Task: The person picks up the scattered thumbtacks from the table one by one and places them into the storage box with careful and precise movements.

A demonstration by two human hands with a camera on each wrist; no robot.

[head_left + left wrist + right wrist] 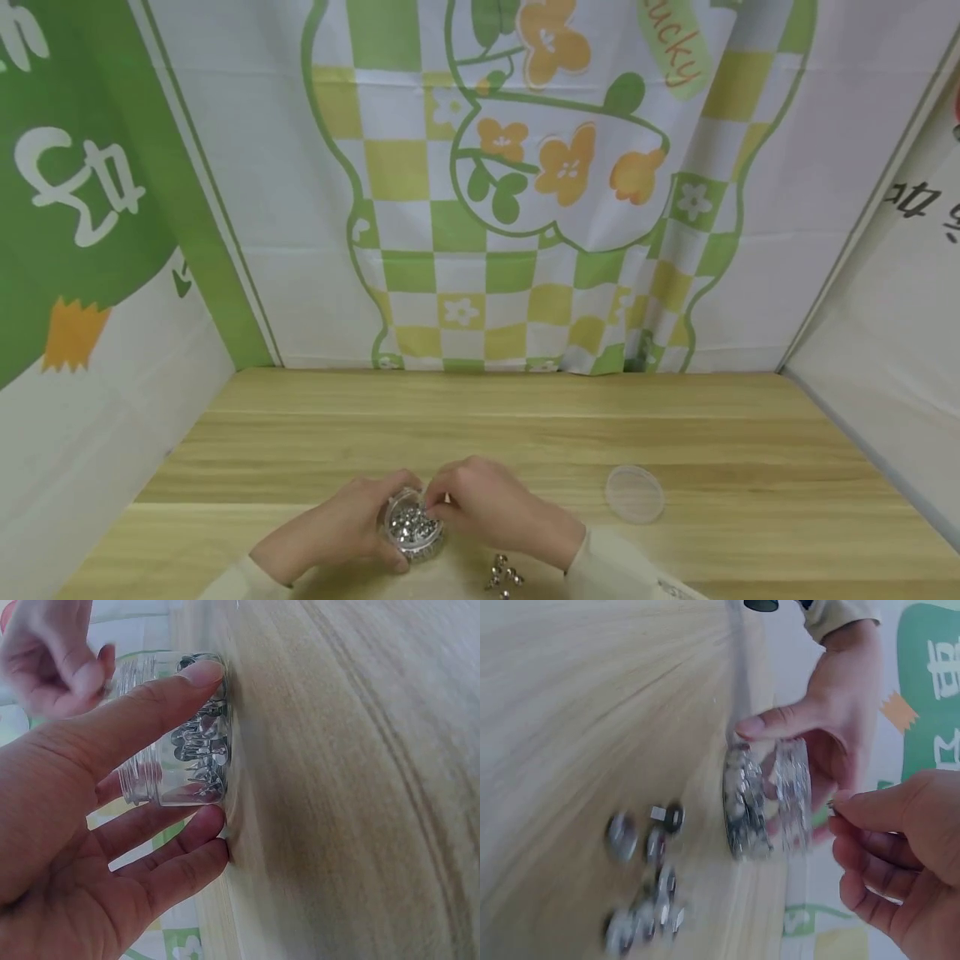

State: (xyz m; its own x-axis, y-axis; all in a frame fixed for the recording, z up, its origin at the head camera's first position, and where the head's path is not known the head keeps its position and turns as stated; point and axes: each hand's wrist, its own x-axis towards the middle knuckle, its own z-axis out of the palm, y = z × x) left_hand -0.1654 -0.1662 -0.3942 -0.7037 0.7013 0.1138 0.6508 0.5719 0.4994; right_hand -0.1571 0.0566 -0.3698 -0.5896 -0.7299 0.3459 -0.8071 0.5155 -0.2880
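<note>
A clear jar (415, 546), partly filled with silver thumbtacks (202, 742), stands without a lid on the wooden table. My left hand (352, 521) grips it from the side, thumb on one wall and fingers round the other. At the jar's mouth, my right hand (487, 504) pinches a small metal thumbtack (831, 805) between thumb and forefinger; only a bit of it shows. Several loose thumbtacks (504, 573) lie in a small pile on the table, to the right of the jar and near my right forearm.
A round clear lid (634, 494) lies flat on the table (525, 417) at the right, beyond my right forearm. Printed cloth (480, 275) hangs along the table's back edge, and more cloth panels rise on the left and right.
</note>
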